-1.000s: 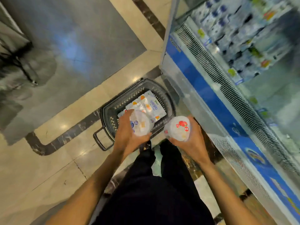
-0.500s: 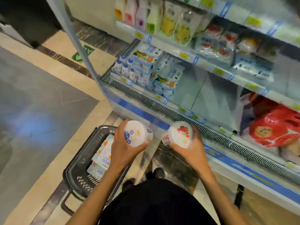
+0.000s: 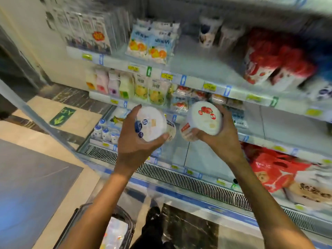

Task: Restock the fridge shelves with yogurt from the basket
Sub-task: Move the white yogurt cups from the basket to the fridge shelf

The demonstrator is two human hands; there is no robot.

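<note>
Two yogurt tubs are gripped, blue-label tub (image 3: 151,124) in the left hand (image 3: 133,141), strawberry tub (image 3: 204,119) in the right hand (image 3: 220,139); nothing's shelved yet, more packs are left in the basket (image 3: 124,229).

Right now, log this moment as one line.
left hand: holds blue-label yogurt tub | right hand: holds red-label yogurt tub | position: before fridge shelves | basket: on floor

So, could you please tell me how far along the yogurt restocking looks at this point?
Partly done: the open fridge's shelves already carry many packs, though bare stretches show. In hand: the left hand grips a round white tub with blue markings, the right hand a round white tub with red markings, neither shelved yet. Left: the dark plastic basket on the floor holds more packs.
</note>
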